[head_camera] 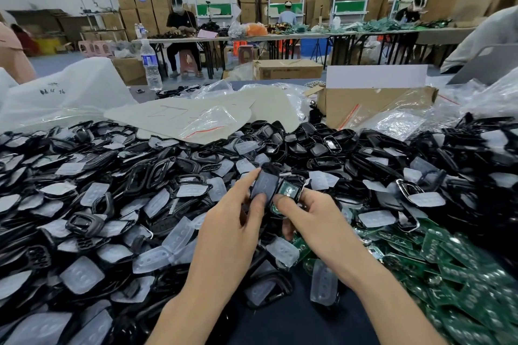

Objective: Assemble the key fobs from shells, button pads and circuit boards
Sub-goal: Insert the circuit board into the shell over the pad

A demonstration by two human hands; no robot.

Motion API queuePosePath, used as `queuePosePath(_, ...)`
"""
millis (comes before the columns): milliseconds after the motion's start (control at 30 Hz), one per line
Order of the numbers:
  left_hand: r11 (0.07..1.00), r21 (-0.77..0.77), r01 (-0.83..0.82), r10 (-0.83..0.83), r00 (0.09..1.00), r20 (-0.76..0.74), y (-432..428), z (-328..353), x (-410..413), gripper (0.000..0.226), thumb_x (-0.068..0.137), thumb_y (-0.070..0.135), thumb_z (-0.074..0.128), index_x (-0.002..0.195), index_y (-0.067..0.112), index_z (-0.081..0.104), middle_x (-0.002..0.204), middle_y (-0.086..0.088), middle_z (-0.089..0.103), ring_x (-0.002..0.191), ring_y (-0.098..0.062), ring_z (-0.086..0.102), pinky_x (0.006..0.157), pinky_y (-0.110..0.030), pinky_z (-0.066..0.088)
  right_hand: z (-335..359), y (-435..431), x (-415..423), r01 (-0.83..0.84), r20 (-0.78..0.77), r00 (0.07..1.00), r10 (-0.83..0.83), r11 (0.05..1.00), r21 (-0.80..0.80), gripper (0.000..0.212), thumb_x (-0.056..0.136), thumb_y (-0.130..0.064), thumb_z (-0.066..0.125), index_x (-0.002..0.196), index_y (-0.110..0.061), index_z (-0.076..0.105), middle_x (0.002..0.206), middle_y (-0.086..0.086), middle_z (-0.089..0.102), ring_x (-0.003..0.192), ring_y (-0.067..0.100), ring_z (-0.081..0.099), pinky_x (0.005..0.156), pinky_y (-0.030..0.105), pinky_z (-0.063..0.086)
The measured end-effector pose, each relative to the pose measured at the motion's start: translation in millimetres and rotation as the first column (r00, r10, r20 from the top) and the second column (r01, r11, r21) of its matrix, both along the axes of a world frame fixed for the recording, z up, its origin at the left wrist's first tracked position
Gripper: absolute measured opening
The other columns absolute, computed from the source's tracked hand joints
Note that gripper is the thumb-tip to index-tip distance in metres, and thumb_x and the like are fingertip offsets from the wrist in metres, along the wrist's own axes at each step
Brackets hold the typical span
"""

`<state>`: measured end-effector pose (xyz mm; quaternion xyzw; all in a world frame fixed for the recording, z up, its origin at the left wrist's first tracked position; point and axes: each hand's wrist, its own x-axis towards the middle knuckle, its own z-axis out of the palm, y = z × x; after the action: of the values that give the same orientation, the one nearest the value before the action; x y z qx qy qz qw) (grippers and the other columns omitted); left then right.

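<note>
Left hand (232,221): pinches the shell half with button pad (263,185), with the thumb on its near end and the index finger stretched along its left edge.
Right hand (314,216): grips the shell half with circuit board (288,190), thumb on the near edge and the other fingers curled behind it.
Held parts: raised just above the heap at the middle of the counter (294,316). The two halves sit side by side with their inner edges touching or nearly so; I cannot tell which. The pad face and the green board both turn up toward the camera.
Shell and pad heap (84,190): black shells mixed with pale translucent button pads, spread across the left and centre of the counter and on past the hands.
Circuit board pile (462,274): green boards lying flat and overlapping at the near right, just beside the right forearm.
Loose pad (322,283): lies on a black shell by the right wrist.
Cardboard box (372,103): open, behind the heap on the right, with clear plastic bags (406,123) against it.
White sheet (196,115): lies flat behind the heap, partly under a clear bag.
Water bottle (150,64): upright at the far left edge of the counter.
Background: a seated person (182,28) at another long table, with stacked cartons along the wall.
</note>
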<state>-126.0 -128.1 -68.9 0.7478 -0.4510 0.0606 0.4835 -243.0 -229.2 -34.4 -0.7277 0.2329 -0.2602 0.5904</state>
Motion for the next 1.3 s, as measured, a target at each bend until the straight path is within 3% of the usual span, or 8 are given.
queuePosePath(467,1.000,0.007,-0.007,0.007,0.999,0.033,1.1,1.0,-1.1,0.040,0.098,0.042,0.049,0.136,0.050,0.042,0.085,0.042,0.052,0.069,0.006,0.054,0.064,-0.007,0.038,2.6,1.6,-0.1,-0.021,0.046,0.999,0.019,0.999,0.032,0.022,0.100,-0.020,0.062,0.079,-0.024,0.068,0.053,-0.005,0.062,0.042,0.000,0.050,0.044,0.008,0.037)
queuePosePath(767,1.000,0.014,-0.003,0.002,1.000,0.026,2.1,0.8,-0.9,0.040,0.099,0.039,0.050,0.139,0.043,0.048,0.083,0.042,0.053,0.068,0.006,0.054,0.063,-0.008,0.039,1.9,0.4,1.8,-0.032,0.039,0.999,0.029,0.998,0.060,0.034,0.099,-0.025,0.062,0.072,-0.044,0.072,0.055,0.000,0.063,0.048,0.007,0.057,0.050,0.011,0.042)
queuePosePath(1033,1.000,0.012,0.008,-0.009,1.000,0.018,2.5,1.4,-1.3,0.040,0.098,0.044,0.047,0.139,0.046,0.045,0.086,0.039,0.054,0.069,0.003,0.055,0.063,-0.010,0.039,-1.0,-0.2,0.5,-0.032,0.037,0.999,0.030,0.998,0.052,0.018,0.098,-0.023,0.064,0.082,-0.025,0.071,0.054,-0.005,0.062,0.044,0.000,0.052,0.044,0.007,0.038)
queuePosePath(1233,1.000,0.008,0.012,-0.013,1.000,0.020,2.9,3.5,-2.5,0.041,0.098,0.047,0.046,0.138,0.050,0.042,0.086,0.038,0.054,0.068,-0.001,0.054,0.060,-0.013,0.038,-1.9,-0.9,1.2,-0.035,0.024,0.999,0.034,0.998,0.050,0.030,0.098,-0.027,0.063,0.074,-0.042,0.073,0.055,-0.003,0.063,0.047,0.003,0.055,0.047,0.008,0.039)
queuePosePath(1300,1.000,0.007,0.015,-0.015,1.000,0.027,2.8,4.3,-3.1,0.041,0.097,0.048,0.045,0.137,0.051,0.040,0.084,0.038,0.053,0.068,0.001,0.053,0.061,-0.013,0.038,-2.9,-1.6,1.4,-0.037,0.014,0.999,0.037,0.998,0.050,0.027,0.099,-0.029,0.063,0.076,-0.040,0.073,0.056,-0.001,0.064,0.048,0.004,0.056,0.048,0.008,0.040)
